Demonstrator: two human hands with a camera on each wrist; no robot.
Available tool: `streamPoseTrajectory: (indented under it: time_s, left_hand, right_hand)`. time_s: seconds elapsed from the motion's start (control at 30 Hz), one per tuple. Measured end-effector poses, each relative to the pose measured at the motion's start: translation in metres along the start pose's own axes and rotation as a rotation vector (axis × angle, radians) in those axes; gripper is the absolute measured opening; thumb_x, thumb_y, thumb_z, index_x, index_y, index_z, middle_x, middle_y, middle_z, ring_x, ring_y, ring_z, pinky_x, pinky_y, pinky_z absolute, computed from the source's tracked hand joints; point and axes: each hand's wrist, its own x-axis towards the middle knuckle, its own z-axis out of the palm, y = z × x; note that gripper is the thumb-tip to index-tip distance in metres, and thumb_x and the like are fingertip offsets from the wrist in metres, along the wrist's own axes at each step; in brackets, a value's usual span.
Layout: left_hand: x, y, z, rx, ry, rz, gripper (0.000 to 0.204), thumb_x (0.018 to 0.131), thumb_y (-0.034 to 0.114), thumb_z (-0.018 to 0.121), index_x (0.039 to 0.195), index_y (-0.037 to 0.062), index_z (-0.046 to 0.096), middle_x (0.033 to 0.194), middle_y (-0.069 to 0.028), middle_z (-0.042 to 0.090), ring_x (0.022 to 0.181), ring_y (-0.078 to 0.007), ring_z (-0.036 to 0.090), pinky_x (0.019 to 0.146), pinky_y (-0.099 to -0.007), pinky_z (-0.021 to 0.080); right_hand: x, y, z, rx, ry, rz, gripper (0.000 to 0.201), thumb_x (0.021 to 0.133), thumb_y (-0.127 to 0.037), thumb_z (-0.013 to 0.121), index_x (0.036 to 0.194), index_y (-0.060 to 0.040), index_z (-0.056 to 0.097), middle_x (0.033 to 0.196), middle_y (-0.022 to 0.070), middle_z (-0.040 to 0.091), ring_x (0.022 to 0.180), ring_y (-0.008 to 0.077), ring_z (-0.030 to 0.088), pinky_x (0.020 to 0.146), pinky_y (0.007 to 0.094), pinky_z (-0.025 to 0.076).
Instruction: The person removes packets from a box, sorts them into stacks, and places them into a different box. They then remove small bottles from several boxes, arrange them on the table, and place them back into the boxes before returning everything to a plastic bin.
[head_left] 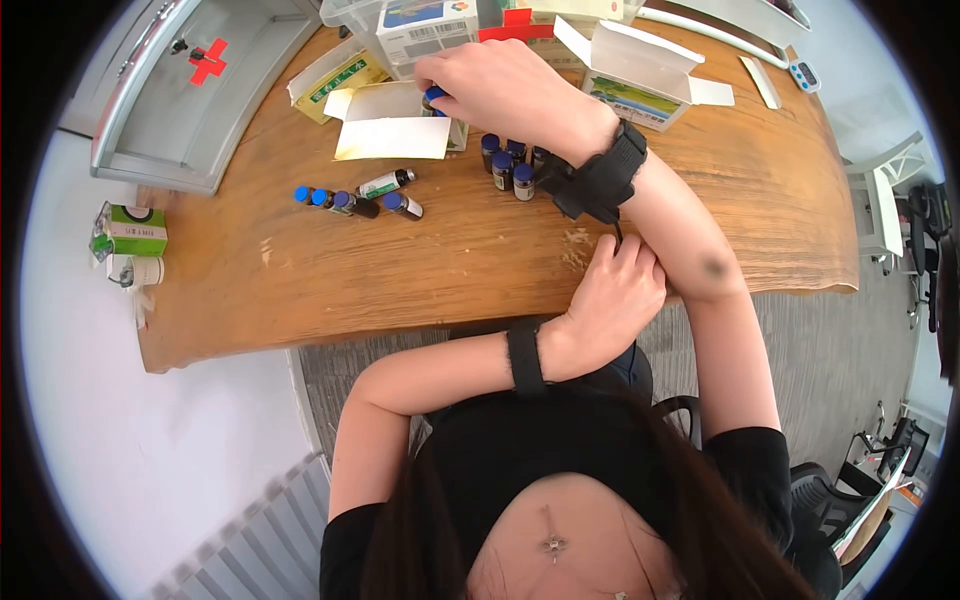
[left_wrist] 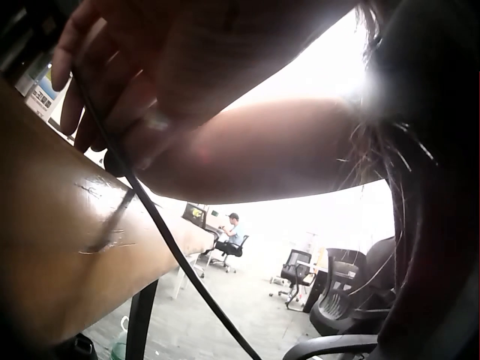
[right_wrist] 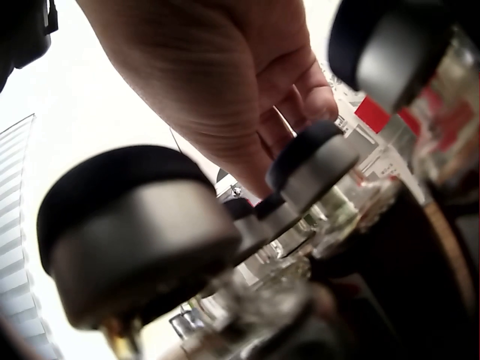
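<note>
My right hand (head_left: 500,90) pinches a blue-capped vial (head_left: 434,95) at an opened white-and-green box (head_left: 395,138); in the right wrist view the fingers of the hand (right_wrist: 255,90) are partly hidden behind nearby caps (right_wrist: 315,161). Several dark vials (head_left: 502,170) stand below that hand. Farther left lie several blue-capped vials (head_left: 358,205) and a green-labelled one (head_left: 385,184). At the table's front edge, below the right forearm, my left hand (head_left: 612,300) has curled fingers around a thin black cable (head_left: 618,236); the cable (left_wrist: 161,225) also crosses the fingers of the hand (left_wrist: 120,82) in the left wrist view.
An open yellow-green box (head_left: 335,85) and an open white box (head_left: 640,75) stand on the wooden table (head_left: 450,265), with a plastic bin (head_left: 350,15) behind. A grey case with a red cross (head_left: 208,62) is back left, a small timer (head_left: 804,75) back right. A person (left_wrist: 233,223) sits in the distance.
</note>
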Motion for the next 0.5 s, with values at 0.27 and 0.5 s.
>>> streamPoseTrajectory:
  time_s: [0.27,0.5]
  left_hand:
    - [0.004,0.004,0.013,-0.039,0.086,-0.096,0.013,0.072,0.017,0.064,0.075,0.0048,0.064,0.078,-0.0055,0.055,0.084,-0.0204,0.051,0.068,-0.0331,0.036]
    - [0.012,-0.002,0.008,-0.012,0.102,-0.074,0.011,0.07,0.01,0.06,0.078,0.0036,0.064,0.081,-0.007,0.056,0.085,-0.0203,0.051,0.07,-0.0321,0.037]
  right_hand:
    - [-0.001,0.003,-0.003,0.032,0.008,-0.023,0.013,0.084,-0.015,0.061,0.093,-0.0065,0.06,0.082,0.0086,0.066,0.069,0.0271,0.063,0.059,0.0365,0.051]
    - [-0.001,0.007,-0.003,0.035,0.016,-0.053,0.014,0.084,-0.016,0.061,0.095,-0.0068,0.061,0.081,0.008,0.066,0.069,0.0268,0.063,0.059,0.0358,0.051]
